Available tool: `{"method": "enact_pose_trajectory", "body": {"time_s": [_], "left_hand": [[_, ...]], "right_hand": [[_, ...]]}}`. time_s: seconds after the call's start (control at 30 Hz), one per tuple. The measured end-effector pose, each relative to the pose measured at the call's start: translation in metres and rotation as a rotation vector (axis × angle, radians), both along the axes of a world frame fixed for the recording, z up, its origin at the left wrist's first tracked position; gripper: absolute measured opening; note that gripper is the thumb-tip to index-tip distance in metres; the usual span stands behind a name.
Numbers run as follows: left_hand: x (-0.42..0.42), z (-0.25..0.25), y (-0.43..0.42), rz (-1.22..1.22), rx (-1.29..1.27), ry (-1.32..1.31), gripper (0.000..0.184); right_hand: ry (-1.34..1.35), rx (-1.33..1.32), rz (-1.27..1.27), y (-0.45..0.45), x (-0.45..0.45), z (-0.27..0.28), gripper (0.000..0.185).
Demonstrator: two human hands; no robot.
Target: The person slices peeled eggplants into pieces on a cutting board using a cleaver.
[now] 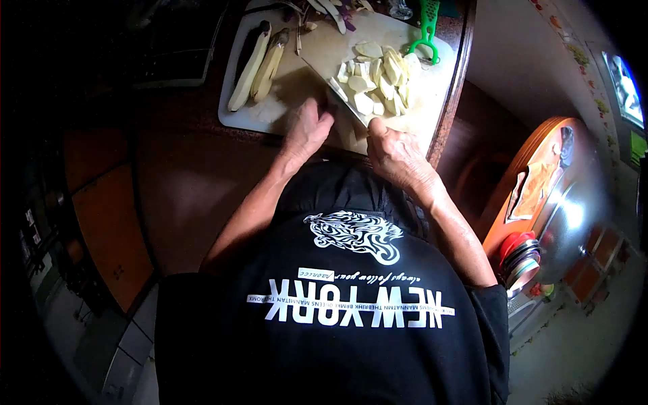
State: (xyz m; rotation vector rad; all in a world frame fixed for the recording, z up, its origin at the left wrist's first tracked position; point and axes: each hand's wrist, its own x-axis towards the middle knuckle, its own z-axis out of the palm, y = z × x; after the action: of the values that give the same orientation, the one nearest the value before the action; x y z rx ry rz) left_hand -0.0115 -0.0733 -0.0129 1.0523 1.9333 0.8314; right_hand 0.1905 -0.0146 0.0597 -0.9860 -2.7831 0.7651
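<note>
My right hand (398, 152) is closed round the handle of a knife (347, 101), whose blade slants up and left across the white cutting board (422, 128). My left hand (308, 128) is curled at the board's near edge, left of the blade; whatever its fingers may hold is hidden. Right of the knife lies a heap of pale cut slices (381, 81). Two long, peeled, pale vegetables (251, 67), side by side with brownish ends, rest at the board's left. A green peeler (426, 37) lies at the upper right corner.
Peel strips (331, 13), some purple, lie at the board's far side. The countertop edge (455, 88) runs along the right. Further right stand a round wooden tabletop (526, 175) and a stack of bowls (520, 260). Orange-brown cabinet doors (111, 223) are at left.
</note>
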Motion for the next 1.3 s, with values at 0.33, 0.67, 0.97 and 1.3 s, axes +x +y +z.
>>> {"method": "enact_pose_trajectory", "body": {"time_s": [0.33,0.67,0.97,1.3], "left_hand": [[0.011,0.027,0.007,-0.002,0.011,0.041,0.033],[0.010,-0.008,0.008,0.049,0.132,-0.053,0.033],[0.013,-0.016,0.008,0.053,0.168,-0.003,0.035],[0.012,0.001,0.005,0.021,0.118,-0.027,0.033]], "right_hand": [[0.072,-0.208,-0.230,0.015,0.014,0.016,0.013],[-0.030,-0.288,-0.224,-0.006,0.025,0.035,0.014],[0.031,-0.254,-0.151,-0.004,0.015,0.015,0.012],[0.004,-0.175,-0.205,-0.002,0.020,0.030,0.015]]}}
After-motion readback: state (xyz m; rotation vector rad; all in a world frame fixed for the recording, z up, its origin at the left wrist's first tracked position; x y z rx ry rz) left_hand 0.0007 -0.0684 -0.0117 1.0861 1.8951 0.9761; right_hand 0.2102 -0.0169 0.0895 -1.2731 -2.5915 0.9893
